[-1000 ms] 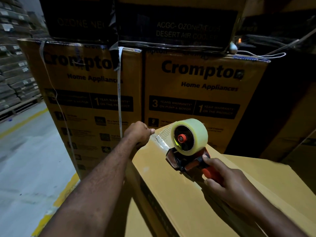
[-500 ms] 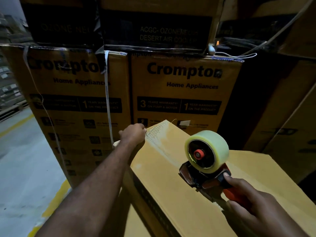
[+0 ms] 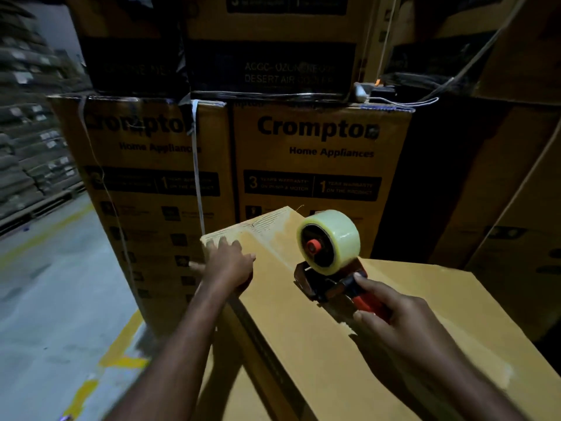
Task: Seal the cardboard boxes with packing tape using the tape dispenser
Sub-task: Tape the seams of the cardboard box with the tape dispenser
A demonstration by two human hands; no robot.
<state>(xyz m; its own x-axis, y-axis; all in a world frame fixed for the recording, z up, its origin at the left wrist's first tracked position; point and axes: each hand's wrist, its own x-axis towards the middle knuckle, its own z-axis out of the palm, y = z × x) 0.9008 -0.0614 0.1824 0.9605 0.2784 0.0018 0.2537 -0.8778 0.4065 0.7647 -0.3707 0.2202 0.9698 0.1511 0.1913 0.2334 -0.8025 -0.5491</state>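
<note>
- Head view: box point(image 3: 303, 354) fills the frame from centre to 5 o'clock, in front of stacked cartons point(image 3: 318, 153) at 12 o'clock.
- Dispenser point(image 3: 329, 278) sits on the box top, just right of centre. Right hand point(image 3: 394, 320) at 4 o'clock has its fingers wrapped round the red handle.
- Left hand point(image 3: 229, 265), at 9 o'clock of the dispenser, lies flat with fingers spread near the far left corner of the box.
- Glossy tape point(image 3: 279, 241) runs from the far edge to the dispenser.
- Judgement: the strip is mid-run. The next move calls for a steady pull toward 6 o'clock, with the left hand bracing the box.

stacked Crompton boxes point(image 3: 318, 165) walling the far side, open floor point(image 3: 54, 299) left, bare box top point(image 3: 425, 299) right
</note>
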